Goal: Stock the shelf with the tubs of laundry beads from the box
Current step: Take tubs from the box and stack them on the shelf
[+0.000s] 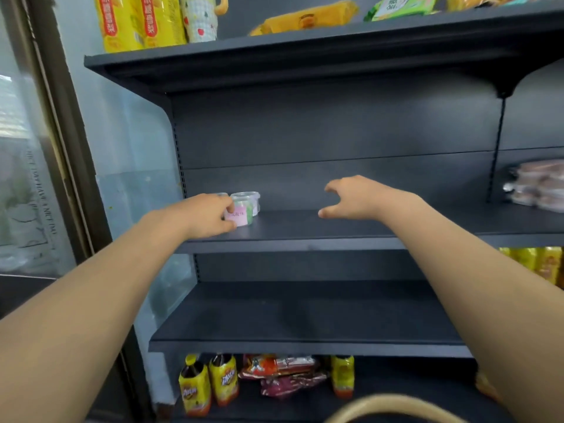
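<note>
Looking through the head view, the only one given, the left hand [210, 213] grasps a tub of laundry beads [241, 215] at the far left end of the dark middle shelf [335, 228]. Its thumb is low and its fingers curl over the tub's near side. The tub stands upright, or close to it, on the shelf board, with its clear lid up and its pink label facing out. A second tub [255, 202] sits just behind and to its right, touching or all but touching. A sliver of another lid may show above the knuckles, but I cannot tell. The right hand [357, 196] hovers over the bare middle of the shelf, fingers spread and loosely bent, holding nothing.

The likeliest slip, as I judge it, is a nudge. Pushing the held tub further back would shove the second tub askew or tip it, since the two are so close. Letting go before the base lies flat could leave the tub rocking, and these look light enough to topple. Drawing the left hand out carelessly could drag the tub toward the shelf's front edge, with only lower shelves beneath to catch it. A sweep of the right hand leftward could clip either lid.

The box is not in view. A tan curved rim [393, 403] at the bottom edge may belong to it, though I cannot say.
</note>
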{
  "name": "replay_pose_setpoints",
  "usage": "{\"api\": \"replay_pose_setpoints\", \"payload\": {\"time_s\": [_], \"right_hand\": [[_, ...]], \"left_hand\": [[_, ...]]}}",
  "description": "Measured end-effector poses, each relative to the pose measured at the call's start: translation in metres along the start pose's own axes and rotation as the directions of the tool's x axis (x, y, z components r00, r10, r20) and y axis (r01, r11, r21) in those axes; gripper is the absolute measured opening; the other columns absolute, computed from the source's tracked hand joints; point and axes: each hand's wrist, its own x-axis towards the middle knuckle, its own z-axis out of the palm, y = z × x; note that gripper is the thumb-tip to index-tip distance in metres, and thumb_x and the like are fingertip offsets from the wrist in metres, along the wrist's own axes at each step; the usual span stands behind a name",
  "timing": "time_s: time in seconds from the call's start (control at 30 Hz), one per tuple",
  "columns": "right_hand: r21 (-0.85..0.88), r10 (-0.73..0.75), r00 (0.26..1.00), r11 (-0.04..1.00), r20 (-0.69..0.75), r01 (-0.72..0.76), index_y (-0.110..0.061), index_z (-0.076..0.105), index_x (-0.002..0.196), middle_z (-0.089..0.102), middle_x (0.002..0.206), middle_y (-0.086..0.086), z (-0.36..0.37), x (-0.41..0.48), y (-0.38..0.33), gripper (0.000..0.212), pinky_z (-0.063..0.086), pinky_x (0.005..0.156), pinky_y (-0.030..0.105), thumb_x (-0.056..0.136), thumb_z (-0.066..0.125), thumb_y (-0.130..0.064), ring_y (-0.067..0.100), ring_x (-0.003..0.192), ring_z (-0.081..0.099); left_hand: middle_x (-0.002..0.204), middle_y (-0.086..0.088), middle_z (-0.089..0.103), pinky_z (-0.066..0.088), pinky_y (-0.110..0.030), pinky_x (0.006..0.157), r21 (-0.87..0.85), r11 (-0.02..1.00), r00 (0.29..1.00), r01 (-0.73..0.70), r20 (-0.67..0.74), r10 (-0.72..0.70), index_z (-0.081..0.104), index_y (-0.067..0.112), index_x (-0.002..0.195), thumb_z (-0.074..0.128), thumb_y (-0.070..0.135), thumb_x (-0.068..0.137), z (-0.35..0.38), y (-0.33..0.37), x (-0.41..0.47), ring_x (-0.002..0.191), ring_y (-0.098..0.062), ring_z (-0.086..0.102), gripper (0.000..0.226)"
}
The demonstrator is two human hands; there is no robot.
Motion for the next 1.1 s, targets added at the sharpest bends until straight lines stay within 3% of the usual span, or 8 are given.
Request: {"api": "replay_pose_setpoints", "payload": {"time_s": [0.3, 0.63, 0.87, 1.0, 1.1], "right_hand": [[0.015, 0.025, 0.998, 1.0, 0.056, -0.026, -0.013, 0.037, 0.142, 0.043, 0.145, 0.007, 0.022, -0.131, 0.037, 0.065, 0.035, 0.103, 0.035, 0.089, 0.055, -0.047, 0.025, 0.133, 0.039], [0.051, 0.061, 0.947, 0.995, 0.317, -0.081, -0.011, 0.041, 0.139, 0.045, 0.142, 0.011, 0.136, -0.238, 0.101, 0.064, 0.039, 0.102, 0.036, 0.088, 0.057, -0.046, 0.028, 0.129, 0.042], [0.099, 0.07, 0.862, 0.985, 0.503, -0.138, -0.01, 0.055, 0.12, 0.056, 0.116, 0.011, 0.243, -0.251, 0.168, 0.048, 0.046, 0.088, 0.035, 0.085, 0.06, -0.042, 0.029, 0.109, 0.054], [0.104, 0.054, 0.784, 0.983, 0.618, -0.15, -0.009, 0.056, 0.114, 0.058, 0.118, 0.012, 0.307, -0.247, 0.209, 0.042, 0.045, 0.084, 0.032, 0.087, 0.058, -0.041, 0.028, 0.107, 0.055], [0.103, 0.053, 0.735, 0.981, 0.676, -0.165, -0.012, 0.057, 0.11, 0.06, 0.114, 0.009, 0.359, -0.243, 0.236, 0.038, 0.045, 0.082, 0.033, 0.086, 0.058, -0.042, 0.027, 0.104, 0.057]], "left_hand": [[0.126, -0.012, 0.055, 0.04, -0.031, 0.091, -0.169, 0.986, 1.0, 0.01, 0.009, -0.009, 0.05, 0.009, 0.125, 0.052, 0.032, 0.092, 0.034, 0.089, -0.09, 0.114, -0.028, 0.051, 0.04], [0.126, -0.013, 0.049, 0.038, -0.034, 0.097, -0.286, 0.958, 0.979, -0.005, 0.193, 0.062, 0.049, 0.011, 0.126, 0.051, 0.033, 0.093, 0.135, 0.197, -0.15, 0.116, -0.028, 0.048, 0.04], [0.125, -0.008, 0.053, 0.04, -0.033, 0.095, -0.327, 0.943, 0.942, 0.057, 0.331, 0.058, 0.053, 0.011, 0.123, 0.054, 0.03, 0.091, 0.245, 0.249, -0.134, 0.114, -0.025, 0.051, 0.036], [0.114, -0.008, 0.057, 0.041, -0.029, 0.084, -0.35, 0.927, 0.908, 0.134, 0.418, 0.027, 0.058, 0.011, 0.113, 0.054, 0.027, 0.09, 0.315, 0.269, -0.122, 0.104, -0.025, 0.057, 0.028], [0.119, -0.01, 0.059, 0.044, -0.032, 0.09, -0.315, 0.934, 0.881, 0.168, 0.472, 0.001, 0.053, 0.009, 0.121, 0.046, 0.038, 0.089, 0.367, 0.283, -0.116, 0.107, -0.027, 0.057, 0.044]]}}
